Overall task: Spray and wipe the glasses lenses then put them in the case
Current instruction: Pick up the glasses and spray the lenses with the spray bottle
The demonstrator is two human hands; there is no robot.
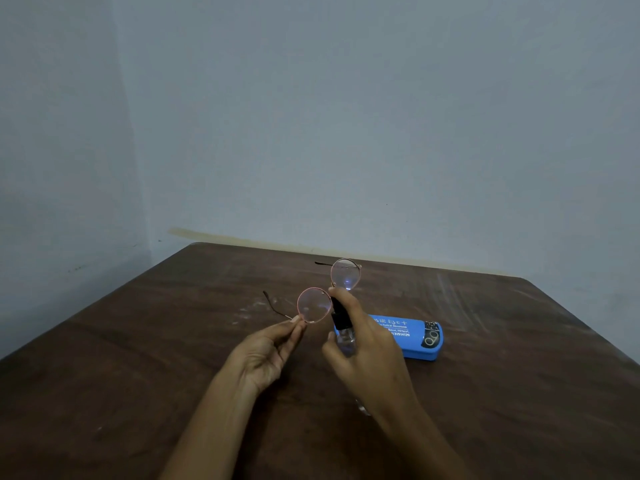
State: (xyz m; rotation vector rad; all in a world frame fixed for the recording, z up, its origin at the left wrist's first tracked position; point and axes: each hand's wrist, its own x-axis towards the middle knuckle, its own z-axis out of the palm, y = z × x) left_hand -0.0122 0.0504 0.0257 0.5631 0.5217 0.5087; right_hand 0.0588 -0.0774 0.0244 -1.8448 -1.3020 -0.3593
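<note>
Above the desk (173,341), the glasses (313,304) are held up with temples unfolded, one rim pinched from seven o'clock by the left hand (268,348). At their four o'clock the right hand (367,351) grasps a spray bottle (338,311), forefinger on its nozzle. Beyond, also at four o'clock, lies the closed blue case (419,337). Spraying seems the current step; wiping and casing remain, and no cloth is visible.

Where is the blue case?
In the head view, the blue case lies closed on the table, right of centre, just behind the right hand holding the spray bottle.
</note>
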